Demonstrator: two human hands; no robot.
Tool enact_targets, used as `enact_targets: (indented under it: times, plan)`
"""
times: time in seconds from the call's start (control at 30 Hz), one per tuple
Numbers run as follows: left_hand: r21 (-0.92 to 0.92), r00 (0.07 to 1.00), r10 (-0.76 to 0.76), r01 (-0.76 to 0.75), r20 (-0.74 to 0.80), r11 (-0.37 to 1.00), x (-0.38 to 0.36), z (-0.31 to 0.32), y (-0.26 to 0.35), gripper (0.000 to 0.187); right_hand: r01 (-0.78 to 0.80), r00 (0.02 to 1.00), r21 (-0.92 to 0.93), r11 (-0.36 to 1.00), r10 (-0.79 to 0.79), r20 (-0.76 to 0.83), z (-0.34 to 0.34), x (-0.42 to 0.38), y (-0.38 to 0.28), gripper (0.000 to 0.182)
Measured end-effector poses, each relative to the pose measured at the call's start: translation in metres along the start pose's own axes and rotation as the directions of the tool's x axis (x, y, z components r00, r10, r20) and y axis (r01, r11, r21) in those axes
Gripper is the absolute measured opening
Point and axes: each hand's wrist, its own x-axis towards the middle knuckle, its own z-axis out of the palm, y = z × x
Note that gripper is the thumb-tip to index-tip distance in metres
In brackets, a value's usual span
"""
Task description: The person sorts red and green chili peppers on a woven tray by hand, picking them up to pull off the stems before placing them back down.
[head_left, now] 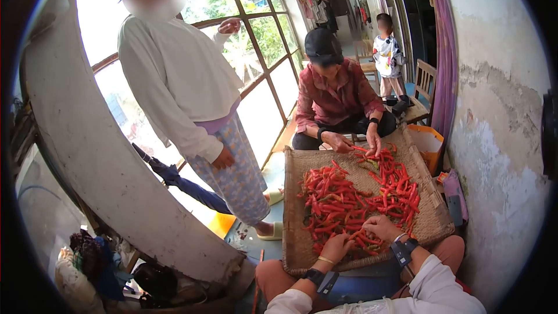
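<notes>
Red chili peppers (pixel 334 197) lie heaped on a large woven bamboo tray (pixel 293 180) in front of me. My left hand (pixel 338 248) is closed at the near edge of the heap, its fingertips pinching a chili pepper (pixel 355 235). Close by on the right, my right hand (pixel 382 228) is also closed, with thumb and fingers at the other end of that pepper. Both hands are just above the pile. A few peppers near the far side look greenish or have stems. My fingers partly hide the pepper I hold.
Across the tray sits a co-worker (pixel 337 90) with both hands on peppers. A standing person (pixel 174 75) is at the left, and a child (pixel 388 55) stands farther back. An orange-rimmed bin (pixel 427 142) and a wall (pixel 500 157) are at the right.
</notes>
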Motion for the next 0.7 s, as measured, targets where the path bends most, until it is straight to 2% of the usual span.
enact_targets:
  times: [0.07, 0.13, 0.17, 0.23, 0.27, 0.33, 0.37, 0.4, 0.43, 0.47, 0.53, 0.6, 0.63, 0.7]
  plan:
    - [0.003, 0.998, 0.029, -0.029, -0.054, 1.0, 0.0, 0.008, -0.012, 0.019, -0.008, 1.0, 0.027, 1.0, 0.008, 0.017, -0.012, 0.004, -0.011, 0.015]
    - [0.004, 0.992, 0.057, -0.056, -0.113, 0.998, 0.001, 0.011, -0.019, 0.019, 0.011, 0.995, 0.182, 0.983, 0.008, -0.1, -0.024, 0.008, -0.029, 0.016]
    - [0.023, 0.994, 0.02, -0.018, -0.11, 1.0, 0.0, 0.01, -0.019, 0.02, 0.008, 0.995, 0.179, 0.984, 0.01, -0.099, -0.032, 0.013, -0.033, 0.016]
    - [0.041, 0.994, -0.016, 0.021, -0.107, 0.999, 0.0, 0.011, -0.021, 0.02, 0.151, 0.943, 0.433, 0.889, 0.001, -0.332, -0.046, 0.027, -0.036, 0.028]
    - [0.055, 0.995, 0.003, 0.003, -0.101, 0.998, 0.0, 0.012, -0.023, 0.021, 0.149, 0.943, 0.432, 0.889, 0.003, -0.332, -0.046, 0.03, -0.039, 0.028]
    - [0.064, 0.995, 0.02, -0.014, -0.093, 0.998, 0.001, 0.014, -0.026, 0.022, 0.226, 0.799, 0.438, 0.87, 0.092, -0.594, -0.044, 0.035, -0.042, 0.051]
    - [0.074, 0.997, -0.013, 0.018, -0.071, 0.997, 0.001, 0.014, -0.026, 0.021, 0.103, 0.843, 0.334, 0.937, 0.096, -0.529, -0.047, 0.037, -0.024, 0.069]
    - [0.082, 0.998, -0.047, 0.051, -0.045, 0.995, 0.0, 0.015, -0.026, 0.021, -0.034, 0.855, 0.191, 0.981, 0.127, -0.502, -0.039, 0.039, -0.004, 0.064]
    - [0.091, 0.998, -0.051, 0.053, -0.031, 0.994, 0.0, 0.013, -0.024, 0.021, -0.074, 0.914, -0.025, 0.997, 0.058, -0.402, -0.028, 0.036, 0.014, 0.059]
    - [0.096, 0.998, -0.059, 0.06, -0.011, 0.994, 0.0, 0.01, -0.02, 0.021, -0.093, 0.96, -0.238, 0.967, 0.024, -0.278, -0.017, 0.031, 0.03, 0.054]
    - [0.095, 0.996, -0.09, 0.09, -0.001, 0.991, 0.001, 0.013, -0.025, 0.021, 0.1, 0.994, -0.588, 0.802, -0.099, 0.035, 0.002, 0.02, 0.046, 0.041]
    - [0.103, 0.993, -0.118, 0.116, 0.011, 0.988, 0.0, 0.006, -0.018, 0.021, 0.119, 0.986, -0.608, 0.785, -0.02, 0.167, 0.02, 0.01, 0.056, 0.038]
    - [0.108, 0.994, -0.11, 0.11, -0.009, 0.988, 0.0, 0.01, -0.023, 0.02, 0.15, 0.961, -0.668, 0.729, 0.053, 0.273, 0.023, 0.007, 0.047, 0.036]
    - [0.111, 0.996, -0.09, 0.09, -0.006, 0.99, 0.0, 0.017, -0.032, 0.02, 0.171, 0.959, -0.76, 0.627, 0.072, 0.275, 0.028, 0.0, 0.035, 0.032]
